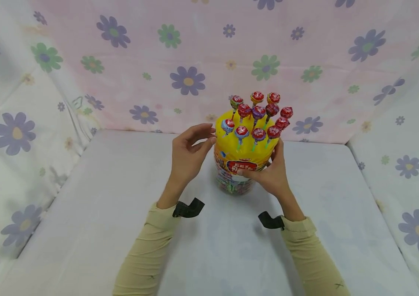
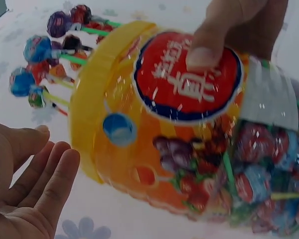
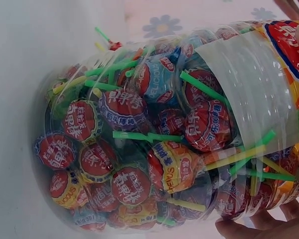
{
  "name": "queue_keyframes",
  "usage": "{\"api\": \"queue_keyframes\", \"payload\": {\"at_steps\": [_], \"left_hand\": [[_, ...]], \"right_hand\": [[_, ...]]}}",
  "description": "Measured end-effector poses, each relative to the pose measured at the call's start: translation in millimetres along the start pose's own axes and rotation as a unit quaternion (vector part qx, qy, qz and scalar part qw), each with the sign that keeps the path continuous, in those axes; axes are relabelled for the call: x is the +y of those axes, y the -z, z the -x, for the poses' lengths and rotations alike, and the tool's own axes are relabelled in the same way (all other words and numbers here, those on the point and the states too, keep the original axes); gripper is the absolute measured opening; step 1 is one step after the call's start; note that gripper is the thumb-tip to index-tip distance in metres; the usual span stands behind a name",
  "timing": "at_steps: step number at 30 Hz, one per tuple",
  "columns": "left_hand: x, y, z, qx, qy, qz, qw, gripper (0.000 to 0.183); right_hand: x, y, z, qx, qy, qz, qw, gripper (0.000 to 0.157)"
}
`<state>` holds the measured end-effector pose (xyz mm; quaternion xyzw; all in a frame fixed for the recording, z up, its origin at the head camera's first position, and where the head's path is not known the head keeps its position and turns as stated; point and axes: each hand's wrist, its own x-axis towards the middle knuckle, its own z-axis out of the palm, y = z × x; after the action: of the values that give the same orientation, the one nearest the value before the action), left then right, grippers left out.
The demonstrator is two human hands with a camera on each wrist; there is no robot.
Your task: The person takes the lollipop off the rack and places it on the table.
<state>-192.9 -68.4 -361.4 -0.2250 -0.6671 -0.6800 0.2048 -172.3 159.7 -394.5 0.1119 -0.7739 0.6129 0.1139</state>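
A clear plastic jar (image 1: 233,185) of wrapped lollipops stands on the white table, with a red label (image 2: 187,74) on its side. Its yellow lid (image 1: 228,144) carries several lollipops (image 1: 258,112) standing up by their sticks. My right hand (image 1: 274,176) grips the jar from the right, thumb on the label and fingers around the far side. Beside the lid's left edge is my left hand (image 1: 191,154), its fingers loosely bent and nothing between them. Many more lollipops (image 3: 132,184) with green and yellow sticks fill the jar's lower part.
White cloth covers the table (image 1: 120,205). Behind it hangs a pink flowered curtain (image 1: 209,53), and white flowered cloth (image 1: 402,123) closes off both sides. A black strap (image 1: 188,208) sits at each wrist over light sleeves.
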Motion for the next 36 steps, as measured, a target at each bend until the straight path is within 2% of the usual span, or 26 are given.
{"api": "queue_keyframes", "payload": {"at_steps": [6, 8, 13, 21, 29, 36], "left_hand": [[10.7, -9.5, 0.7, -0.003, -0.013, 0.010, 0.9999, 0.033], [13.4, -12.4, 0.6, -0.007, -0.020, 0.016, 0.9997, 0.034], [14.5, -20.9, -0.4, -0.016, -0.026, 0.023, 0.9993, 0.037], [12.5, -29.3, -1.0, -0.006, -0.063, 0.026, 0.9977, 0.037], [13.7, -33.8, -3.4, 0.015, -0.084, 0.011, 0.9963, 0.034], [19.4, -33.3, -8.4, 0.045, -0.113, 0.002, 0.9926, 0.033]], "right_hand": [[29.8, 0.5, -5.4, 0.007, 0.004, -0.005, 1.000, 0.103], [33.5, 1.0, -5.8, 0.009, 0.006, -0.004, 1.000, 0.103], [34.5, 2.0, -5.2, 0.011, 0.011, -0.006, 1.000, 0.103], [37.1, 1.6, -5.3, 0.014, 0.015, -0.002, 1.000, 0.102], [36.1, -0.2, -6.0, 0.014, 0.007, -0.003, 1.000, 0.108], [35.1, -0.3, -5.2, 0.015, -0.001, 0.002, 1.000, 0.105]]}}
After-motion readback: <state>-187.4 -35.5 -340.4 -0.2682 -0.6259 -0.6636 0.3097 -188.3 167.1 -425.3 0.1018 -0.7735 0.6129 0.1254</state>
